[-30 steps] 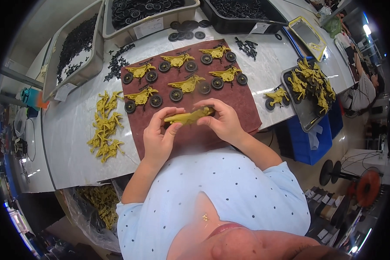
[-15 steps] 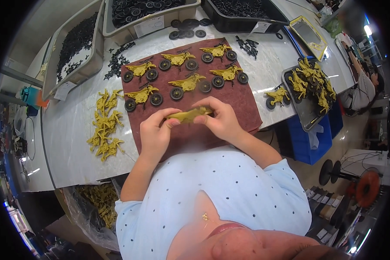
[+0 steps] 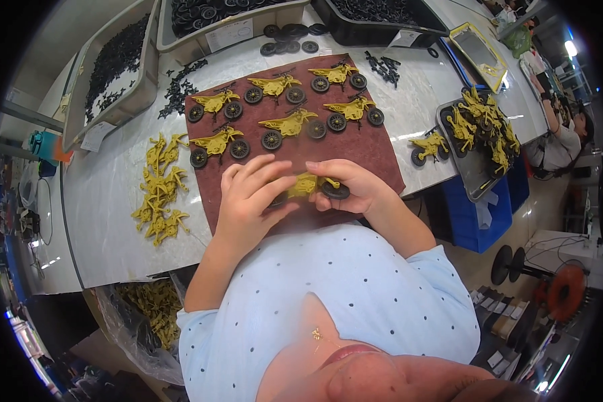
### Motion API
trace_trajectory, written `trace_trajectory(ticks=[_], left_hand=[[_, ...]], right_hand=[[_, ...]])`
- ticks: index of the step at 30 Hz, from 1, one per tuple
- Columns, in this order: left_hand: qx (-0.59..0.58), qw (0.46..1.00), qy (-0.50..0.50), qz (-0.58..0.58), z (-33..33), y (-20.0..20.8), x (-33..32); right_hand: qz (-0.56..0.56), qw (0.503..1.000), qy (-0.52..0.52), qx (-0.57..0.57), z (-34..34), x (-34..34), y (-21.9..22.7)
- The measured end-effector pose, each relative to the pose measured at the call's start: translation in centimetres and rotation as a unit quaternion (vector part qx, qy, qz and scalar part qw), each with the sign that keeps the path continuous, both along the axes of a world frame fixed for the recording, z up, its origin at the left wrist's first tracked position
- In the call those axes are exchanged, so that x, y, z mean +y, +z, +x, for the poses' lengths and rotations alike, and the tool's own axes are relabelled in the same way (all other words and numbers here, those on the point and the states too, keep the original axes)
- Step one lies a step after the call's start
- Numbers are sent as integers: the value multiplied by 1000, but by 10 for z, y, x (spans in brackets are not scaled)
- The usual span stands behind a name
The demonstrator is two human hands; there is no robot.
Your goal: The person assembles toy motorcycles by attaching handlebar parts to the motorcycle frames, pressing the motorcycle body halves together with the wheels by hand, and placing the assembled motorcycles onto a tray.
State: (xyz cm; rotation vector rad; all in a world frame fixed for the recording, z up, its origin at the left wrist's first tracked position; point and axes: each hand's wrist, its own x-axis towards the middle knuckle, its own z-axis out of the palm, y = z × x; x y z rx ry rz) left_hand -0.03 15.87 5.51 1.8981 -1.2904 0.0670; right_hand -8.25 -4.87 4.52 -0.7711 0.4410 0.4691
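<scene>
A yellow toy motorbike (image 3: 305, 185) with black wheels is between my hands, low over the front of the maroon cloth (image 3: 365, 153). My right hand (image 3: 356, 186) grips it at its right-end wheel (image 3: 334, 190), thumb above and fingers curled underneath. My left hand (image 3: 251, 193) is at the opposite end, thumb and fingers around the partly hidden left wheel (image 3: 277, 200), its upper fingers stretched over the toy. Just beyond my hands, several similar motorbikes lie in two rows on the cloth, among them one at the near left (image 3: 218, 143) and one in the middle (image 3: 290, 124).
Loose yellow body parts (image 3: 159, 191) lie left of the cloth. Bins of black wheels (image 3: 211, 12) and small black parts (image 3: 117, 63) stand at the back. At right are a lone motorbike (image 3: 429, 147), a heaped metal tray (image 3: 477, 189) and a blue bin (image 3: 472, 224) below.
The toy has turned between my hands, so its wheels now show. My left hand has shifted from pinching the yellow body to spreading its fingers over the left end.
</scene>
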Motion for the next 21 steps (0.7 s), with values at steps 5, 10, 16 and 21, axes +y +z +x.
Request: trace_trajectory(ticks=[5, 10, 16, 21], left_hand=[[-82, 996, -22, -32, 0, -6, -10], [-84, 993, -49, -61, -7, -20, -24], [-87, 987, -118, -66, -9, -14, -53], [-89, 977, -160, -109, -9, -18, -61]], right_hand=[[29, 1000, 5, 6, -7, -3, -12], [-24, 998, 23, -55, -19, -17, -21], [-97, 988, -101, -67, -53, -37, -10], [-12, 994, -64, -82, -64, -55, -17]])
